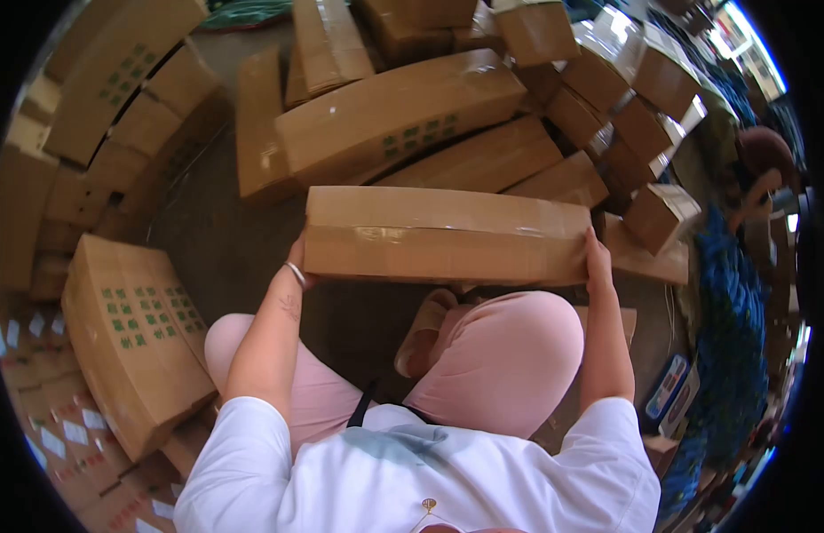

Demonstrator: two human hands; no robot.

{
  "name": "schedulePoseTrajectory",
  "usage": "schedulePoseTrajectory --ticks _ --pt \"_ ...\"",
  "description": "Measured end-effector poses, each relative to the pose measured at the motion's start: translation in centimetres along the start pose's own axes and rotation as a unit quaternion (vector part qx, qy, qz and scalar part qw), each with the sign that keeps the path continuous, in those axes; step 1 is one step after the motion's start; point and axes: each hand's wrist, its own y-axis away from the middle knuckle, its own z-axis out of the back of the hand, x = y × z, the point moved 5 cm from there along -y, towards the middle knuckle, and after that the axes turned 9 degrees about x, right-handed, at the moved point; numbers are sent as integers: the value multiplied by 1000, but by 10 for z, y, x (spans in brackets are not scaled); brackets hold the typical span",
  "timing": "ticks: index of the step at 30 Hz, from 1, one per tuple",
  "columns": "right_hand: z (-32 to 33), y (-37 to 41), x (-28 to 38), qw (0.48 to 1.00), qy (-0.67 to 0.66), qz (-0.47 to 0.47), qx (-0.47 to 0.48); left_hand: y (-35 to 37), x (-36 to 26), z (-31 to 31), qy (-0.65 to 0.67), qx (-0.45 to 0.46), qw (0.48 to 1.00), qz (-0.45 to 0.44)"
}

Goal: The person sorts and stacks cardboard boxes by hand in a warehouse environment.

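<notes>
A long brown cardboard box [447,233] is held level in front of my knees, with clear tape along its middle seam. My left hand [302,260] grips its left end, the fingers mostly hidden behind the cardboard. At the opposite end, my right hand [597,259] presses against the short side, fingers along the edge. Just beyond the held box lies a larger long carton [403,111] with green printed characters.
Many cartons are heaped ahead, including small taped boxes [598,75] at the upper right. A printed carton [137,333] stands to my left, before stacked boxes [48,409]. Blue material [727,338] and a blue-and-white packet [668,386] lie on the right.
</notes>
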Motion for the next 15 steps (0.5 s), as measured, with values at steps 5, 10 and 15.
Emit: schedulePoseTrajectory --ticks 5,10,15 --pt "-17 -7 79 994 -31 76 68 110 -71 -76 -17 -30 977 -212" --pt "-106 42 242 957 39 256 135 306 -101 -107 -2 -99 910 -402" --pt "-268 167 324 884 40 302 354 495 54 -63 63 -255 805 -532"
